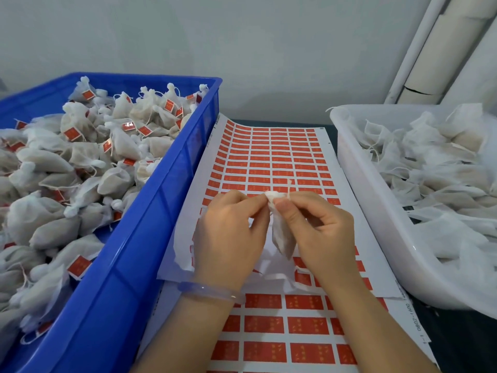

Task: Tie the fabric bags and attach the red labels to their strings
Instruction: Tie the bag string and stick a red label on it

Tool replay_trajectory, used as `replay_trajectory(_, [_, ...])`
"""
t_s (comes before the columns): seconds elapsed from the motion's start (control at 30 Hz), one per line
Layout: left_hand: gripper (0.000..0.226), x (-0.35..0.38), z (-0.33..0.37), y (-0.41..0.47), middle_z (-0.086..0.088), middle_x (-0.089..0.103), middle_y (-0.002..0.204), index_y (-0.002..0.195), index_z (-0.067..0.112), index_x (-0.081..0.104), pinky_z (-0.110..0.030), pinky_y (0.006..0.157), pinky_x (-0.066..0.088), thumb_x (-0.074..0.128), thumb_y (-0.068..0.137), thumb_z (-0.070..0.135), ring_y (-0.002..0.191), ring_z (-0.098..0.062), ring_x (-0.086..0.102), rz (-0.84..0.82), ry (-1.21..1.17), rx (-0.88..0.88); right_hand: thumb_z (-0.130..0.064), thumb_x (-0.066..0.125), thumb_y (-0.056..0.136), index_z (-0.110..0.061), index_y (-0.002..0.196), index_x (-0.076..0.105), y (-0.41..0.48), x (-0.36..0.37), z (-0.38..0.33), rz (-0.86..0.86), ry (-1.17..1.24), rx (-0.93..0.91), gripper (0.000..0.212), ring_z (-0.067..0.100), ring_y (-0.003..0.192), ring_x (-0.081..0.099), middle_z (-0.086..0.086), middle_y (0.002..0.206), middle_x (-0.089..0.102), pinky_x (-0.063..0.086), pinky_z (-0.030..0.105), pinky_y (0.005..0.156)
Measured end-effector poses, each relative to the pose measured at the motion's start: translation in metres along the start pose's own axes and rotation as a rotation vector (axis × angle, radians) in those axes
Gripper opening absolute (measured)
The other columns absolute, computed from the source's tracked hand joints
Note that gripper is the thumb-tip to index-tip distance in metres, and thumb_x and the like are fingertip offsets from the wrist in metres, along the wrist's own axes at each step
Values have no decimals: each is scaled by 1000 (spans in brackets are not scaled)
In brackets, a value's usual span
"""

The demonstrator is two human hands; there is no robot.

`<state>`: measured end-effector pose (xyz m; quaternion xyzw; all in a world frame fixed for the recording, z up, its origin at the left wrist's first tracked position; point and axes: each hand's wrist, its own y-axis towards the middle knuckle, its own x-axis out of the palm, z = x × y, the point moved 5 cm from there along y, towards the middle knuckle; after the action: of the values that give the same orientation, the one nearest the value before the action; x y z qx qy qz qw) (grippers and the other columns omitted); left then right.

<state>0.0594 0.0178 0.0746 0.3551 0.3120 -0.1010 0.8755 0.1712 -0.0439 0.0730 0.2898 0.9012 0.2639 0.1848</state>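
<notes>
Head view. I hold one fabric bag (pixel 283 240) above the sheet of red labels (pixel 271 157), which I judge keeps a label within reach once the neck is closed. My left hand (pixel 231 232) and right hand (pixel 320 232) both pinch the gathered neck. The bag's body hangs between them, and its string (pixel 289 187) stands up above. The blue crate (pixel 161 200) on my left holds tied, labelled bags. The white tub (pixel 376 211) on my right holds loose ones.
</notes>
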Motion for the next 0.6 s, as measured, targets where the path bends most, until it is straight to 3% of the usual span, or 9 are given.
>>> replay_trajectory(0.1, [21, 4, 0, 0, 4, 67, 95, 107, 20, 69, -11, 75, 47, 59, 89, 21, 85, -9, 61, -92, -215, -133, -30, 61, 81, -36, 85, 65, 1, -2, 1, 9, 64, 39, 9, -1, 81, 65, -28, 80, 67, 47, 6, 68])
replay_trajectory(0.2, [12, 8, 3, 1, 16, 65, 71, 91, 30, 66, -12, 57, 47, 59, 83, 32, 67, -2, 61, -224, -733, -376, -37, 61, 75, -41, 81, 65, 2, -4, 3, 25, 127, 126, 8, -7, 81, 64, -31, 77, 67, 46, 3, 63])
replay_trajectory(0.3, [39, 12, 3, 1, 5, 58, 57, 85, 24, 70, -17, 48, 45, 60, 60, 52, 51, -6, 53, -280, -912, -474, -41, 61, 72, -44, 74, 67, 2, -3, 1, 4, 157, 144, 7, -7, 78, 65, -29, 73, 67, 45, 2, 61])
replay_trajectory(0.43, [67, 15, -5, 1, -12, 60, 72, 90, 5, 68, -24, 52, 47, 65, 49, 58, 58, -20, 52, -268, -947, -572, -37, 61, 74, -42, 70, 68, 1, 0, -1, -52, 179, 124, 9, -3, 76, 65, -26, 72, 68, 46, 4, 61])
replay_trajectory(0.5, [58, 16, -9, 0, -13, 60, 75, 88, 1, 66, -23, 52, 48, 70, 56, 49, 60, -21, 53, -256, -976, -605, -37, 61, 74, -39, 74, 66, 1, 2, -1, -75, 165, 127, 6, -2, 76, 65, -25, 72, 67, 47, 5, 61])
replay_trajectory(0.6, [13, 14, -11, 2, -13, 63, 72, 79, 7, 68, -23, 52, 51, 66, 79, 20, 61, -19, 59, -221, -956, -587, -40, 60, 73, -38, 77, 66, 1, 4, 1, -104, 144, 132, 8, -1, 75, 65, -25, 72, 67, 48, 6, 61])
